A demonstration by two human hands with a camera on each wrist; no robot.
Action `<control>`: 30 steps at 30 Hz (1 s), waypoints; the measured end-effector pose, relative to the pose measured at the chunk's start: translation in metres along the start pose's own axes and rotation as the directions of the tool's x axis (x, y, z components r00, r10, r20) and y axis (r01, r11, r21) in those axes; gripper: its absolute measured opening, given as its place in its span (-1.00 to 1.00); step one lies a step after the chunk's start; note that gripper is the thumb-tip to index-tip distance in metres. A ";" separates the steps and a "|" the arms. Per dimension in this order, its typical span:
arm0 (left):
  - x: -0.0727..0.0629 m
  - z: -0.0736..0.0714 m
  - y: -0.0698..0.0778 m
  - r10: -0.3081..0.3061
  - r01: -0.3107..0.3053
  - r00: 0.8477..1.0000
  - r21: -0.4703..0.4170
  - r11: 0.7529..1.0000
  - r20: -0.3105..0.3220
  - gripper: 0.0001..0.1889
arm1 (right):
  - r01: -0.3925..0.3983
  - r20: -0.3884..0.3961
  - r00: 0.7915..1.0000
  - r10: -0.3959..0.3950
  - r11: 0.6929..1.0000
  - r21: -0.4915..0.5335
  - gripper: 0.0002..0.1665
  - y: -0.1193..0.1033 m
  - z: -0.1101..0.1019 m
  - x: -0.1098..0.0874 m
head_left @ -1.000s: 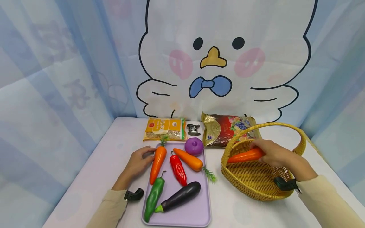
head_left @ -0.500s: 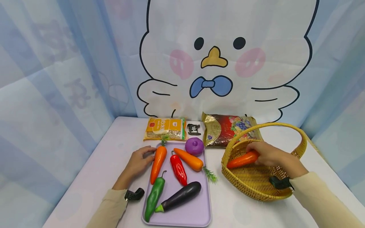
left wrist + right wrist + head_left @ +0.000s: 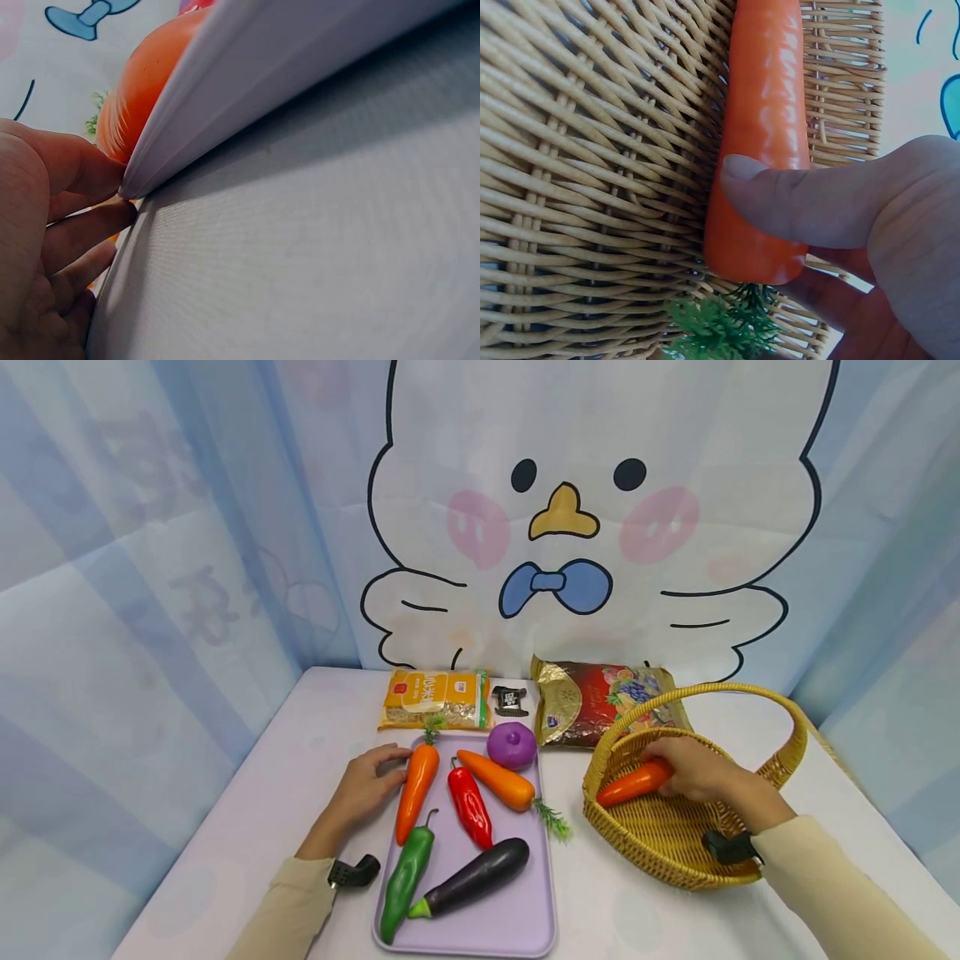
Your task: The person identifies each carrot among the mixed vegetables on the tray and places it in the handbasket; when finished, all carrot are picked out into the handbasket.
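In the head view my left hand [image 3: 370, 783] is at the left edge of a lilac tray [image 3: 517, 935]. The left wrist view has its thumb and bent fingers at the tray's rim, holding it. Beside those fingers lies an orange carrot [image 3: 416, 793] with a leafy top. My right hand [image 3: 697, 768] grips another carrot [image 3: 633, 783] inside a wicker basket [image 3: 660, 847]. That carrot's narrow end points left and down against the basket wall. In the right wrist view the thumb presses its thick end, above green leaves [image 3: 727, 330]; the other fingers are partly hidden behind it.
The tray also bears a third carrot [image 3: 502, 781], a red pepper [image 3: 470, 810], a green pepper [image 3: 405, 881], an eggplant [image 3: 472, 878] and a purple onion-like vegetable [image 3: 512, 745]. Behind lie a yellow packet [image 3: 435, 700], a small black packet [image 3: 510, 700] and a red-gold bag [image 3: 600, 702]. The basket's handle [image 3: 705, 689] arches overhead.
My right hand has moved left and slightly down with the carrot, deeper into the basket, and the carrot now tilts more steeply. The left hand and the tray have stayed put.
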State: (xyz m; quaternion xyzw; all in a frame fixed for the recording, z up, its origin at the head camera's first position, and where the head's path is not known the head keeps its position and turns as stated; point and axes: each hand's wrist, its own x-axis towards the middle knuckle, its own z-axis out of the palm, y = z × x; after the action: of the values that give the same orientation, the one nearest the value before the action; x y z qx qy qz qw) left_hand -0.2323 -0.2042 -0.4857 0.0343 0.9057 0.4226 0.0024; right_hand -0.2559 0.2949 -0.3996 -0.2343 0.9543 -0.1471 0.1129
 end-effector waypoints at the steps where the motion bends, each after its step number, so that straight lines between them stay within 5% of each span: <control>1: 0.000 0.000 0.000 -0.001 0.001 1.000 -0.002 1.000 0.000 -0.60 | 0.003 -0.005 1.000 -0.003 1.000 -0.001 -0.48 0.000 0.000 0.000; 14: -0.001 0.001 0.001 -0.008 0.008 1.000 -0.008 1.000 0.000 -0.60 | 0.016 -0.068 0.997 -0.018 0.999 -0.033 -0.50 -0.004 0.004 -0.001; 24: -0.001 -0.001 0.000 0.009 -0.009 1.000 -0.001 1.000 -0.004 -0.60 | 0.081 -0.148 0.984 -0.100 0.988 -0.132 -0.60 -0.011 0.001 -0.004; 30: -0.001 0.000 0.003 -0.004 0.004 1.000 -0.005 1.000 0.002 -0.59 | 0.066 -0.131 0.988 -0.084 0.989 -0.130 -0.60 -0.019 -0.007 -0.010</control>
State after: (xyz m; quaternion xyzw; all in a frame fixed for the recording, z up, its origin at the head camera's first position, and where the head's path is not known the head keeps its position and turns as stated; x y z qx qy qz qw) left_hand -0.2312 -0.2026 -0.4835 0.0330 0.9047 0.4247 0.0044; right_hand -0.2415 0.2849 -0.3849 -0.2661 0.9576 -0.1067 0.0270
